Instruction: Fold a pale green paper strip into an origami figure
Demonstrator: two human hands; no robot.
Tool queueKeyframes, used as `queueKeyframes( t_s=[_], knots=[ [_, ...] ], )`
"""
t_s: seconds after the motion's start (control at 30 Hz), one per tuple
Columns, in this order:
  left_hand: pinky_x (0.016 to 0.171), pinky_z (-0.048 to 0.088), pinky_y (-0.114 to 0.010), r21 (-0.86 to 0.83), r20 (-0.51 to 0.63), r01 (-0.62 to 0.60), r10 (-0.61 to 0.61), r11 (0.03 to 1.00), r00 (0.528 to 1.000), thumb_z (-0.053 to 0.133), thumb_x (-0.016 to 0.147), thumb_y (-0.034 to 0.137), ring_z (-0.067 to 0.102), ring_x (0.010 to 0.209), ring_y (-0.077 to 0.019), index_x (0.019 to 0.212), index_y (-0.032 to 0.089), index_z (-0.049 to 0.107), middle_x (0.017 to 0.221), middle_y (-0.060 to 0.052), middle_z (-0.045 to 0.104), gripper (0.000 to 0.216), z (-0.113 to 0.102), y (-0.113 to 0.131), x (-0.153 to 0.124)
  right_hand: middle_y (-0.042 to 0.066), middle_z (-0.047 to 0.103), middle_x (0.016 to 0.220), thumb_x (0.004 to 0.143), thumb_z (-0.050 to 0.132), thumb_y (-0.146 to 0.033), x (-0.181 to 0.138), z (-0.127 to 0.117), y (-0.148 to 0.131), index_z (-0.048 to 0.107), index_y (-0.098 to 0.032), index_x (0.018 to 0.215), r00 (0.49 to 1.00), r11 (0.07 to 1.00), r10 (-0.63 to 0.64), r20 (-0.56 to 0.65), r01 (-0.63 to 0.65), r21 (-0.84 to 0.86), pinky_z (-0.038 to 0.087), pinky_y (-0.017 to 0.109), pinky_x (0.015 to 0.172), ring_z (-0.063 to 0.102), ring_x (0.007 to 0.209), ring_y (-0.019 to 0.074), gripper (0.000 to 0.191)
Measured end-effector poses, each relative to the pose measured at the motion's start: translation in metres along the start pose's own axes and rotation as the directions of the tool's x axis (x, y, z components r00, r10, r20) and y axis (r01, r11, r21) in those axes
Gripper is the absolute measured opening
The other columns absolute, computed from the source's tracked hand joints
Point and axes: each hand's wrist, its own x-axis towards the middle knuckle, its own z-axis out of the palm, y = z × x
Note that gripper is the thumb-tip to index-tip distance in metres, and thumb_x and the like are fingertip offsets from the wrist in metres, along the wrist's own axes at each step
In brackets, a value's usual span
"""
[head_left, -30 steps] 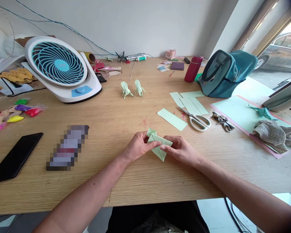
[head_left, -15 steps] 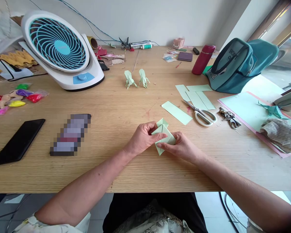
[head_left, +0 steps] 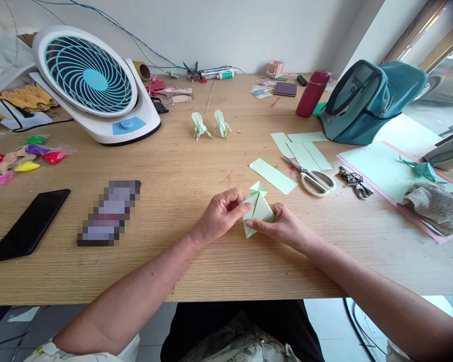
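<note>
The dark capitals on the teal fabric backpack (head_left: 357, 123) seem to read "SNOOPY", with a shorter line beneath too small to make out. Faint lettering on the round light-blue hub (head_left: 95, 79) of the white plastic fan (head_left: 98, 128) is illegible; the dark rectangular phone's (head_left: 109, 211) screen is pixelated.

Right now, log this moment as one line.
left hand: holds folded paper | right hand: holds same paper | scissors: on table
</note>
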Motion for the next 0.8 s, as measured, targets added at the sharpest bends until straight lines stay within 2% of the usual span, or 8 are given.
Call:
queueKeyframes(
  t_s=[0.17,0.27,0.37,0.47,0.53,0.67,0.8],
  knots=[
    [0.057,0.028,-0.026,-0.032,0.003,-0.004,0.004,0.999,1.0,0.055,0.095,0.033,0.032,0.06,-0.0096,0.068,0.02,0.038,0.065,0.005,0.034,0.035,0.004,-0.003,-0.002,-0.007,0.039,0.054,0.074,0.079,-0.046,-0.001,-0.001,0.002,0.052,-0.018,0.06,0.998,0.998,-0.046,-0.049,0.047,0.033,0.024,0.025,0.047,0.03,0.05,0.0068,0.042],
    [0.057,0.028,-0.025,0.085,-0.027,-0.078,0.081,0.993,0.996,0.054,0.095,0.029,0.03,0.06,-0.0096,0.067,0.02,0.036,0.065,0.005,0.033,0.035,0.004,-0.002,-0.002,-0.006,0.043,0.057,0.074,0.08,-0.047,-0.001,-0.001,-0.001,0.056,-0.018,0.065,0.998,0.997,-0.06,-0.035,0.061,0.047,0.028,0.025,0.05,0.035,0.053,0.0078,0.039],
    [0.057,0.027,-0.025,0.191,-0.002,-0.136,0.139,0.972,0.99,0.055,0.094,0.025,0.03,0.06,-0.0095,0.066,0.019,0.035,0.065,0.005,0.033,0.035,0.002,-0.001,-0.001,-0.004,0.049,0.062,0.072,0.081,-0.05,0.0,-0.003,-0.006,0.059,-0.018,0.069,0.997,0.991,-0.058,-0.048,0.064,0.121,0.032,0.025,0.053,0.041,0.059,0.01,0.039],
    [0.056,0.027,-0.025,0.207,0.049,-0.136,0.128,0.969,0.991,0.055,0.095,0.027,0.032,0.06,-0.0097,0.065,0.019,0.036,0.064,0.005,0.035,0.036,0.0,-0.002,-0.001,-0.003,0.054,0.066,0.07,0.083,-0.051,0.001,-0.004,-0.007,0.061,-0.018,0.071,0.997,0.974,-0.049,-0.067,0.063,0.219,0.038,0.026,0.057,0.047,0.062,0.0116,0.04],
    [0.056,0.027,-0.025,0.181,0.061,-0.103,0.094,0.978,0.994,0.051,0.098,0.03,0.031,0.06,-0.0098,0.064,0.019,0.033,0.063,0.005,0.033,0.039,0.002,-0.003,-0.001,-0.003,0.056,0.066,0.069,0.084,-0.049,0.002,-0.003,-0.004,0.062,-0.018,0.073,0.996,0.972,-0.056,-0.072,0.071,0.226,0.039,0.026,0.058,0.048,0.062,0.0116,0.038],
    [0.057,0.029,-0.026,0.172,0.003,-0.062,0.062,0.983,0.998,0.047,0.1,0.034,0.031,0.059,-0.0099,0.065,0.019,0.033,0.063,0.005,0.032,0.041,0.008,-0.004,-0.004,-0.001,0.062,0.072,0.075,0.08,-0.05,0.002,-0.002,0.003,0.064,-0.019,0.08,0.987,0.959,-0.071,-0.141,0.107,0.264,0.042,0.026,0.058,0.052,0.063,0.0123,0.035],
    [0.06,0.03,-0.026,0.29,-0.051,-0.118,0.138,0.95,0.989,0.045,0.101,0.027,0.033,0.061,-0.0106,0.066,0.02,0.031,0.064,0.004,0.034,0.038,0.014,-0.004,-0.007,-0.001,0.063,0.073,0.075,0.081,-0.048,0.003,-0.002,0.004,0.064,-0.02,0.082,0.98,0.942,-0.055,-0.192,0.114,0.316,0.043,0.026,0.058,0.053,0.065,0.0125,0.034]
  ],
)
